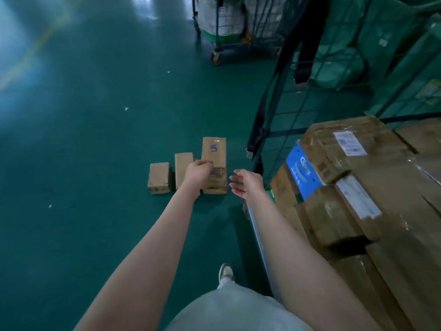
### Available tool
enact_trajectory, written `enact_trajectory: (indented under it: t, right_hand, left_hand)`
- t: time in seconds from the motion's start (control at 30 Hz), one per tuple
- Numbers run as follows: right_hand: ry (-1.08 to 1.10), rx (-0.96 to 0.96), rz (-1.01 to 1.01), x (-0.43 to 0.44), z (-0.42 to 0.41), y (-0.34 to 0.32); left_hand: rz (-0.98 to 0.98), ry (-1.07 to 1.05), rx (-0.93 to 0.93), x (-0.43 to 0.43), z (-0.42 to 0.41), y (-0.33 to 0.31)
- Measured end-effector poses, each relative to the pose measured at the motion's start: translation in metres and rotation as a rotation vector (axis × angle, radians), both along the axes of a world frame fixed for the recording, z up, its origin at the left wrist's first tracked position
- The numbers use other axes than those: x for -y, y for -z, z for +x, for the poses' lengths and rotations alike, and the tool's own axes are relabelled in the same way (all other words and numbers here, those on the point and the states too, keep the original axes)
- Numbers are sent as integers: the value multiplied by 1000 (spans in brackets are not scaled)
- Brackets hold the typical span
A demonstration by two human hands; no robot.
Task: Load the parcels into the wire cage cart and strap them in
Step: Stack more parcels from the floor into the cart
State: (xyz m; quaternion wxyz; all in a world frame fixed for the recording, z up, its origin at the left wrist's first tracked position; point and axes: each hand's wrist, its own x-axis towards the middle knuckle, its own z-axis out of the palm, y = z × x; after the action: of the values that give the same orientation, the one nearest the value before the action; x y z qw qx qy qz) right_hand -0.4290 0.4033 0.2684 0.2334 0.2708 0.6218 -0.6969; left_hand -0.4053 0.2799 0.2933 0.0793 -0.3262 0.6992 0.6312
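Three brown cardboard parcels [159,177] stood mid-frame; left hand [199,172] grip curled, hold unclear, right hand [245,183] spread, so a rushed grab might topple one.

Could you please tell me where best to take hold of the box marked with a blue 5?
Probably its near and far ends, from above: the marked box rests on the floor, and a neighbouring box crowds its left side.
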Motion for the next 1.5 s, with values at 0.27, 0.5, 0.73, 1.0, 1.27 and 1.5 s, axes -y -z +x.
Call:
enact_trajectory:
  t: [0.27,0.5,0.73,1.0,1.27,1.5]
  right_hand:
    - [-132,-7,49,47,-80,-4]
    - [-206,14,69,108,-111,3]
    - [-188,59,49,199,-130,18]
    - [-123,135,2,319,-125,28]
    - [-81,201,-7,375,-126,43]
    - [-39,248,29,404,-159,65]
  left_hand:
    - [6,-105,-14,45,-67,-5]
    - [72,-170,46,95,-88,14]
    - [84,-169,95,189,-106,28]
    - [22,-142,131,322,-114,29]
    - [26,-106,181,385,-121,46]
    - [56,-91,216,417,-159,64]
